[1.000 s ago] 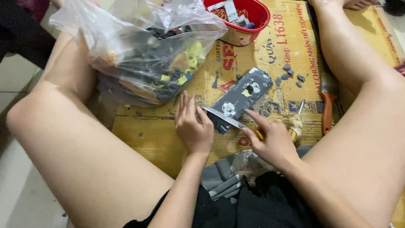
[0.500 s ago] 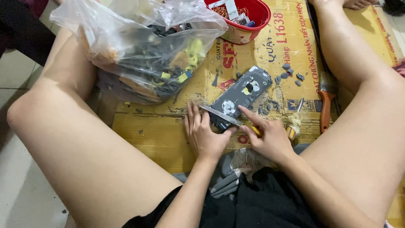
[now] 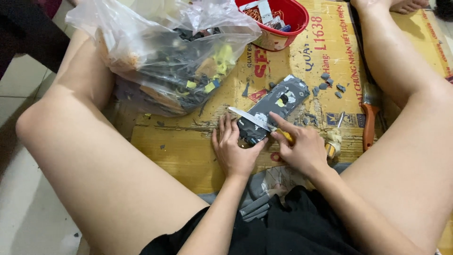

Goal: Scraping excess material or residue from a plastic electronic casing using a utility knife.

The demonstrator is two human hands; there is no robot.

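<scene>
Just below the middle of the frame, the left hand (image 3: pixel 233 151) lies flat with fingers spread, pressing the near end of a dark, flat device panel (image 3: pixel 273 107) onto the yellow cardboard sheet (image 3: pixel 188 151). The panel runs diagonally up to the right from the hand and carries pale patches and a small yellow spot on its face. The right hand (image 3: pixel 302 150) is closed around the yellow handle of a knife (image 3: pixel 252 119), forefinger stretched along it; the silver blade points up-left and lies across the panel's near end, just beside the left fingertips.

Bare legs close in both sides of the frame, so the open cardboard is a narrow wedge between them, widest in the lower left centre. At the upper left, a bulging clear plastic bag (image 3: pixel 165 52) of dark and yellow scraps overhangs the cardboard's edge and leans on the left thigh. A red bowl (image 3: pixel 283 33) of small parts sits at the top centre. Grey chips (image 3: pixel 330 87) lie scattered just right of the panel, and an orange-handled tool (image 3: pixel 369 125) rests against the right leg. Red and dark blue print crosses the cardboard at the upper centre and right.
</scene>
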